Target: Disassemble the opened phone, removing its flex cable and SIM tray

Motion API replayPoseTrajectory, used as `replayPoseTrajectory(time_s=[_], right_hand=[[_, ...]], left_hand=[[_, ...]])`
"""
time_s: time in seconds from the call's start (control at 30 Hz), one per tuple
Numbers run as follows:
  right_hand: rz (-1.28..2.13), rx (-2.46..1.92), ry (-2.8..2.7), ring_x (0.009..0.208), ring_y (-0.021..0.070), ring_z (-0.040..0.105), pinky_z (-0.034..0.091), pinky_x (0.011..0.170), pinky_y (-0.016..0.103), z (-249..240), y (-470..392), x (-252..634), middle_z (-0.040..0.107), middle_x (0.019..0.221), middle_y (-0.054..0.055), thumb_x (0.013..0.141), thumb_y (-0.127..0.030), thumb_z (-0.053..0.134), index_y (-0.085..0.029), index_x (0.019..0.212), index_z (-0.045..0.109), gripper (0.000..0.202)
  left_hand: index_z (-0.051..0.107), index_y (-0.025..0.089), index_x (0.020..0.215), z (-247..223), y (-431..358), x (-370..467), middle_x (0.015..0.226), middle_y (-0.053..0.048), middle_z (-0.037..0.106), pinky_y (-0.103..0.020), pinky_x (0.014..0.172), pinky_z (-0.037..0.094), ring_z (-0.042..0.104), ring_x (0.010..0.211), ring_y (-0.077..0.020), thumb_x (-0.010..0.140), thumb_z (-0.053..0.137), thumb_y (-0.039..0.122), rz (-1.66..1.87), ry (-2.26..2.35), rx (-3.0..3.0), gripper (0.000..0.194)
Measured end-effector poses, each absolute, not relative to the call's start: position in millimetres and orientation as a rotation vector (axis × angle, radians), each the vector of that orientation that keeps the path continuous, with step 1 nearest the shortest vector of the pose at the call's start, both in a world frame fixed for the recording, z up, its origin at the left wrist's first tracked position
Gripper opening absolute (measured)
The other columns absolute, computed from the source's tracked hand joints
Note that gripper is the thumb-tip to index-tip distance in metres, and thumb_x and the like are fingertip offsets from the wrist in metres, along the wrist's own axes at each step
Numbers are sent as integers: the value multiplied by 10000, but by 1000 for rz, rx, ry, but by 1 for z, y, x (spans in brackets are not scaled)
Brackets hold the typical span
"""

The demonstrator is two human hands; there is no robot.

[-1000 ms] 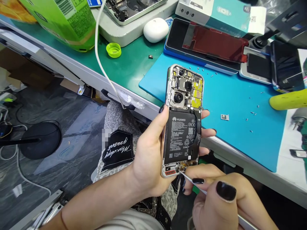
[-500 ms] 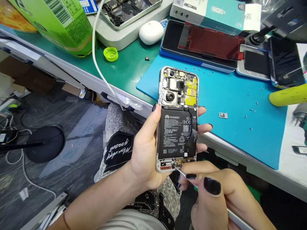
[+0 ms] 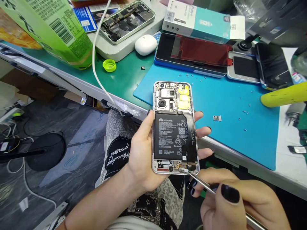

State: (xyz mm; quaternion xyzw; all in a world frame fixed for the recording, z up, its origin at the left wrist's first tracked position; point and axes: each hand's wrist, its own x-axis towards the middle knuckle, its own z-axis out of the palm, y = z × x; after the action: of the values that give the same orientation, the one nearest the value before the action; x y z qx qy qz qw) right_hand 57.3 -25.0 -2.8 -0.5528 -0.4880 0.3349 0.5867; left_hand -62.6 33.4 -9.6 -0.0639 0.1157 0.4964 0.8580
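Shiny metal beside matt black

The opened Huawei phone (image 3: 176, 131) I hold has a smooth, silvery metal-looking frame (image 3: 197, 142), a matt battery (image 3: 166, 139) and a glossier flex cable (image 3: 191, 135); the slim tool (image 3: 205, 184) I grip is polished metal, my nails (image 3: 230, 193) glossy. The work mat (image 3: 259, 148) looks smooth and dull, the egg-shaped white case (image 3: 145, 45) glossy plastic, the teal-and-white box (image 3: 196, 24) printed card, my trousers (image 3: 118, 129) patterned cloth.

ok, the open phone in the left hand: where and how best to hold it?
Probably by the long edges of the phone, coming from underneath: its bare cameras and battery face up, and the tool is at its bottom end. The left hand cradles it from below, thumb at one long edge.
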Motion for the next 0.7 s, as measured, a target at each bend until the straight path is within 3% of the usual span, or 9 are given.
replayPoseTrajectory(time_s=[0.2, 0.47, 0.7], right_hand=[[800, -1205, -1057, 506, 118, 535, 399, 427, 260, -14, -21, 63, 624, 613, -15, 838, -132, 671, -167, 701, 611, 154], [971, -1202, -928, 485, 152, 502, 415, 428, 278, -9, -17, 66, 559, 541, -25, 878, -210, 624, -200, 700, 583, 183], [910, -1249, -941, 501, 156, 499, 392, 449, 291, -8, -19, 66, 556, 563, -16, 869, -139, 561, -198, 711, 584, 170]], left_hand=[[567, 190, 1333, -9, 34, -61, 1430, -93, 524, -392, 903, 526, 631, 1093, -224, 958, 274, 582, 1042, 236, -137, 617], [558, 179, 1341, -7, 38, -60, 1393, -97, 557, -390, 870, 532, 623, 1104, -236, 975, 237, 543, 1004, 231, -189, 607], [565, 197, 1333, -9, 38, -62, 1357, -97, 591, -440, 947, 496, 618, 1125, -249, 973, 265, 534, 997, 232, -169, 577]])
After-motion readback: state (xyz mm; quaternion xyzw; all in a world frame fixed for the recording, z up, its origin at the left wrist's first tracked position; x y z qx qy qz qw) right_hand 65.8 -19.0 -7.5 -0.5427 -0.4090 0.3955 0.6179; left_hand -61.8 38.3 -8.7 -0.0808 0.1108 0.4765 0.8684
